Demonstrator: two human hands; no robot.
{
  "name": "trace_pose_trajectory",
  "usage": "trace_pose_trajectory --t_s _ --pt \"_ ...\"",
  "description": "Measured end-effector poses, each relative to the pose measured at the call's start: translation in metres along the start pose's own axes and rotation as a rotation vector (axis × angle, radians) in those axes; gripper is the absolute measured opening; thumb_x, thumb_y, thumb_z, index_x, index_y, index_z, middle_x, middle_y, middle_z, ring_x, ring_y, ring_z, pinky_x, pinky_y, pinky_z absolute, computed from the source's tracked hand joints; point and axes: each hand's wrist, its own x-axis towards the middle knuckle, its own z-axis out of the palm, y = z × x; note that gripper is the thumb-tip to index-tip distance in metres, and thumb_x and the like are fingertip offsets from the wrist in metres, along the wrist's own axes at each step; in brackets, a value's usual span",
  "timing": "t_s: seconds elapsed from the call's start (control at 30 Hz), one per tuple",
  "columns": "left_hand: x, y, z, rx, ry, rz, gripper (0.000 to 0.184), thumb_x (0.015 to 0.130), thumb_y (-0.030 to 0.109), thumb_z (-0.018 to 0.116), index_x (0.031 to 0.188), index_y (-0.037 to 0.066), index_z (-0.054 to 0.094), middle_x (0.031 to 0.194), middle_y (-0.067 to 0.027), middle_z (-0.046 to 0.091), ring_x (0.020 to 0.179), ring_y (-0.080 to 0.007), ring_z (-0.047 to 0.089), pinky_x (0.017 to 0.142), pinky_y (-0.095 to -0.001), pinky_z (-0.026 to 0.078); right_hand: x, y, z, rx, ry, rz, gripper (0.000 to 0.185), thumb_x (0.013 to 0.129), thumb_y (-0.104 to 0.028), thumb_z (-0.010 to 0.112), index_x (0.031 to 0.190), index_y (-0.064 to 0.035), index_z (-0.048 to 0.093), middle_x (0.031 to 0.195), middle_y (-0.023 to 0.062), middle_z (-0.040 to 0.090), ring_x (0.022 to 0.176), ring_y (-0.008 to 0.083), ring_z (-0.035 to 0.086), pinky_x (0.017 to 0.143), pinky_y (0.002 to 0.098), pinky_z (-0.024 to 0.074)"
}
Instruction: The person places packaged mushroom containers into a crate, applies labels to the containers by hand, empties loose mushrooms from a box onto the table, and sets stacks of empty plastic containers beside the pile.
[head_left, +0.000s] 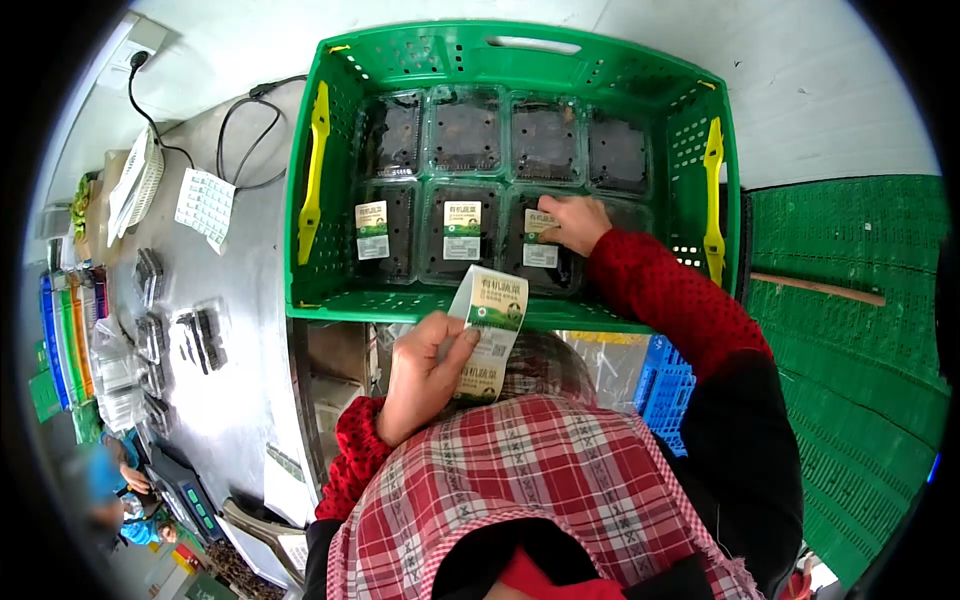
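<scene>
My left hand [422, 372] is closed on a strip of printed labels [497, 296], pinched between thumb and fingers just in front of the crate. The strip curls over and hangs down beside the thumb. My right hand [577, 226] reaches into the green plastic crate [520, 316], with its fingers bent at the edge of a label [540, 253] on a clear plastic box [552, 282]. To the left of it, another labelled box [460, 264] and a third one [386, 264] bear the same kind of label. Back-row boxes [466, 130] show dark contents and no label.
Yellow handles [314, 175] line the crate's sides. A steel table [262, 350] on the left carries small dark packs [197, 340], a sticker sheet [205, 205] and a scale [190, 495]. Another person's hand [135, 480] shows at lower left. Green crates [850, 330] stand right.
</scene>
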Motion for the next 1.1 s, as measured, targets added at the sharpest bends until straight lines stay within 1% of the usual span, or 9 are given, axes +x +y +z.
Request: trace_pose_trajectory --t_s 0.1,0.17,0.4,0.6,0.73,0.87,1.0,1.07,1.1 --pt "0.006 0.011 -0.006 0.039 0.042 0.108 0.007 0.089 0.006 0.066 0.090 0.000 0.062 0.080 -0.0132 0.061 0.071 -0.0237 0.061 0.064 -0.0324 0.048 -0.011 -0.030 -0.044 -0.044 0.229 0.003 0.053 0.076 -0.045 0.076 0.112 -0.0082 0.061 0.086 0.0164 0.068 0.076 0.0338 0.066 0.070 0.0410 0.0523" --pt "0.008 0.008 -0.007 0.058 0.066 0.159 0.006 0.088 0.004 0.066 0.090 0.000 0.062 0.082 -0.0131 0.062 0.072 -0.0258 0.061 0.064 -0.0331 0.048 -0.025 -0.059 -0.071 1.126 -0.095 -0.027 0.040 0.084 -0.020 0.075 0.118 -0.0031 0.062 0.091 0.0093 0.069 0.079 0.0189 0.067 0.074 0.0327 0.0539" --pt "0.028 0.021 -0.003 0.284 0.212 0.526 0.009 0.084 0.000 0.068 0.090 0.000 0.062 0.084 -0.0130 0.062 0.073 -0.0244 0.062 0.063 -0.0325 0.048 -0.066 -0.121 -0.077 1.236 -0.007 -0.117 0.018 0.085 -0.005 0.070 0.102 -0.0008 0.068 0.090 0.0080 0.070 0.077 0.0132 0.066 0.069 0.0274 0.0529" --pt "0.017 0.010 0.018 -0.251 -0.032 -0.171 0.011 0.087 0.009 0.071 0.091 -0.001 0.068 0.072 -0.0059 0.067 0.066 -0.0071 0.059 0.057 -0.0256 0.046 -0.081 -0.112 -0.090 0.768 0.282 -0.352 0.008 0.083 -0.003 0.068 0.091 -0.0029 0.068 0.078 0.0096 0.066 0.068 0.0208 0.065 0.060 0.0301 0.0510" --pt "0.008 -0.012 0.035 -0.136 -0.194 -0.204 0.018 0.088 0.014 0.072 0.090 -0.003 0.067 0.072 -0.0067 0.067 0.064 -0.0066 0.056 0.056 -0.0278 0.047 -0.046 -0.004 -0.119 0.904 0.433 0.091 0.012 0.083 -0.010 0.071 0.089 -0.0028 0.064 0.075 0.0071 0.064 0.074 0.0097 0.061 0.063 0.0294 0.0483" --pt "0.015 -0.008 0.032 -0.079 -0.123 -0.070 0.017 0.087 0.012 0.071 0.084 -0.002 0.063 0.068 -0.0077 0.062 0.060 -0.0105 0.054 0.055 -0.0299 0.045 -0.048 0.090 -0.038 0.281 -0.006 0.121 0.036 0.072 -0.029 0.081 0.086 -0.0047 0.058 0.081 0.0138 0.065 0.078 0.0295 0.065 0.066 0.0416 0.0489" --pt "0.027 -0.002 0.019 0.098 -0.021 0.120 0.024 0.086 0.009 0.070 0.075 -0.003 0.052 0.068 -0.0112 0.051 0.058 -0.0217 0.048 0.052 -0.0342 0.038 -0.048 0.086 -0.005 0.051 -0.115 0.272 0.041 0.072 -0.027 0.081 0.100 -0.0079 0.058 0.088 0.0162 0.065 0.084 0.0377 0.063 0.071 0.0455 0.0495" --pt "0.030 -0.001 0.015 0.081 0.009 0.160 0.019 0.086 0.009 0.070 0.078 -0.003 0.057 0.071 -0.0121 0.054 0.060 -0.0227 0.051 0.054 -0.0342 0.040 -0.050 0.055 -0.034 -0.270 0.151 0.262 0.043 0.074 -0.030 0.080 0.105 -0.0085 0.059 0.091 0.0175 0.065 0.086 0.0391 0.063 0.073 0.0459 0.0503" --pt "0.032 0.002 0.015 0.059 0.041 0.175 0.015 0.086 0.010 0.070 0.082 -0.002 0.062 0.072 -0.0130 0.056 0.061 -0.0239 0.053 0.055 -0.0348 0.042 -0.048 0.030 -0.061 -0.055 0.064 0.299 0.042 0.078 -0.026 0.078 0.111 -0.0066 0.060 0.095 0.0160 0.067 0.088 0.0303 0.066 0.073 0.0390 0.0518"
